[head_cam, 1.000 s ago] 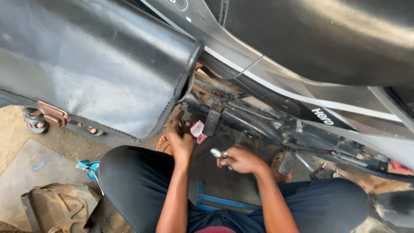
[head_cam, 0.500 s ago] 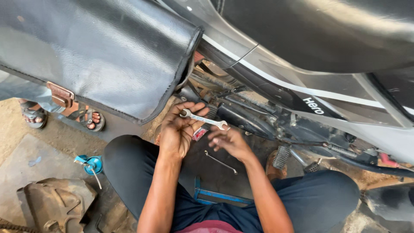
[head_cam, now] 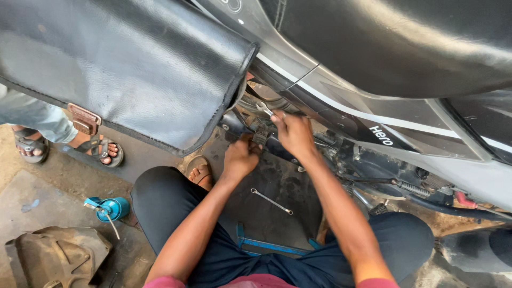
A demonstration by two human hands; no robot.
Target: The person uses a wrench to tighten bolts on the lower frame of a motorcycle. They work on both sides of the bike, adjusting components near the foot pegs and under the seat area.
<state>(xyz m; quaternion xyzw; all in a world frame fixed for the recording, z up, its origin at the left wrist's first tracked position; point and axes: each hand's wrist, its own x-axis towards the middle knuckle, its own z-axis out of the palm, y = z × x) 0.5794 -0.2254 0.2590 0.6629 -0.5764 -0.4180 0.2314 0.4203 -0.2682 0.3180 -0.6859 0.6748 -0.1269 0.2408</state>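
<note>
I squat beside a black motorcycle. My right hand grips a silver spanner and holds its head up against the frame under the side panel. Just below it, my left hand is closed on a dark metal part of the bike near the footrest; what it grips is partly hidden by the fingers. A second thin spanner lies on the oily ground between my knees.
A black leather saddlebag hangs at left. Another person's sandalled feet stand behind it. A blue oil can and a dusty plastic cover lie at lower left. A blue tool lies under my legs.
Both hands have moved up and away from me toward the bike's frame. The spanner, held across both hands before, is now in my right hand alone; my left hand has closed on the bike part.
</note>
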